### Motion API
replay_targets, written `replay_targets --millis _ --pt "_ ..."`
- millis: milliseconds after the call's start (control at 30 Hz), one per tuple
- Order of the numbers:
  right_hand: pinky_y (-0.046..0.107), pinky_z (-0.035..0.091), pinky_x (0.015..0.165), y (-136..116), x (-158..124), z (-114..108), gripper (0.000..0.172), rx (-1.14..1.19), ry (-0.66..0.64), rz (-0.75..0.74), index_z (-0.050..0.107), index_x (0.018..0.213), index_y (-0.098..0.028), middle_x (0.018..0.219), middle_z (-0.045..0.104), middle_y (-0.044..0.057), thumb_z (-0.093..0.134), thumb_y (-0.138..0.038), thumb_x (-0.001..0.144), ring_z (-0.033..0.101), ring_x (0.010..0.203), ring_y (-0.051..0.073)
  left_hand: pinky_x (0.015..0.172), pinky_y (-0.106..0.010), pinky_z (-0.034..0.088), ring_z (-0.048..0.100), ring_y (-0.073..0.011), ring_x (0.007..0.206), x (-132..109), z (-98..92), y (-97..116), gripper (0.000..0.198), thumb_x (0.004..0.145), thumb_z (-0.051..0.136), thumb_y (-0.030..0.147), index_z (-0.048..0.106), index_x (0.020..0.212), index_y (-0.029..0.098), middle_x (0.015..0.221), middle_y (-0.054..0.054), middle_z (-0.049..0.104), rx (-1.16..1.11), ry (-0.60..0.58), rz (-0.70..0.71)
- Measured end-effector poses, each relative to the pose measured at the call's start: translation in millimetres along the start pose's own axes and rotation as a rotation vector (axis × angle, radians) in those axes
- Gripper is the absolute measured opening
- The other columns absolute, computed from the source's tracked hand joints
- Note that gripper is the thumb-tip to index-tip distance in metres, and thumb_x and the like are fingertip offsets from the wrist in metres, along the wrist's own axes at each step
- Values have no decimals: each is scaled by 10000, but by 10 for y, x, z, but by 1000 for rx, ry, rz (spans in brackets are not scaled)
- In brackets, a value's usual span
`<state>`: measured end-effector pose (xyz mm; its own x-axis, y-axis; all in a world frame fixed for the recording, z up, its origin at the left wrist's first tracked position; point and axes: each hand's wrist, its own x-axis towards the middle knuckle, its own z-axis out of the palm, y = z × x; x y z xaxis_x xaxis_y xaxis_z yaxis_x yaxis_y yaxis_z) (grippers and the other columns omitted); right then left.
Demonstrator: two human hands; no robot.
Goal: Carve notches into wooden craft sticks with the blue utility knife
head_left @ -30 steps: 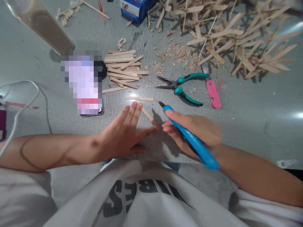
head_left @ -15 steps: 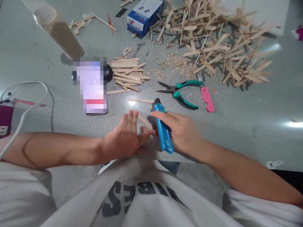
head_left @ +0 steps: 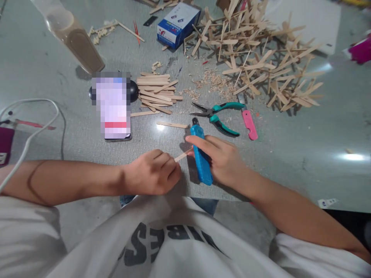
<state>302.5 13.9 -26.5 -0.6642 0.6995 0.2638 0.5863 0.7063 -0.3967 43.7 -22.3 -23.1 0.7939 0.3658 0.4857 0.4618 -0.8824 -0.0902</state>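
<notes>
Left grip (head_left: 156, 172) pinches a flat, pale wooden stick (head_left: 182, 156), likely light, brittle, best held near one end; right grip (head_left: 223, 154) clasps a long blue plastic tool (head_left: 201, 158).

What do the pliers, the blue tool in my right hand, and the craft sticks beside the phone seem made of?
Needle-nose pliers: metal jaws, dull grey sheen; moulded-looking teal grips, probably rubber or plastic. Blue tool: likely plastic, with a smooth shine. Craft sticks: apparently bare wood, with pale, matte faces.
</notes>
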Motion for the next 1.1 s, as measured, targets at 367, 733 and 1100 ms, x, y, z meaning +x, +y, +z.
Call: replay_targets --millis 367,733,1100 --pt "308 461 695 73 7 -44 345 6 -69 -81 678 1386 -198 899 587 28 577 -126 1064 568 757 195 689 -324 494 642 -185 730 -20 83 -122 197 958 510 58 665 926 175 820 -36 732 -419 -134 -392" --pt "292 427 639 185 3 23 314 69 15 -122 713 1358 -204 808 555 -4 625 -147 1062 544 689 164 684 -345 493 653 -192 701 1 137 -170 170 1026 502 150 662 975 173 818 -37 739 -447 -149 -425" --pt "318 603 697 175 9 42 376 102 180 -34 661 1445 -282 947 785 39 689 -347 1076 766 783 200 818 -397 450 667 -227 842 46 122 -380 279 1069 607 432 705 1031 173 936 -78 752 -440 -279 -331"
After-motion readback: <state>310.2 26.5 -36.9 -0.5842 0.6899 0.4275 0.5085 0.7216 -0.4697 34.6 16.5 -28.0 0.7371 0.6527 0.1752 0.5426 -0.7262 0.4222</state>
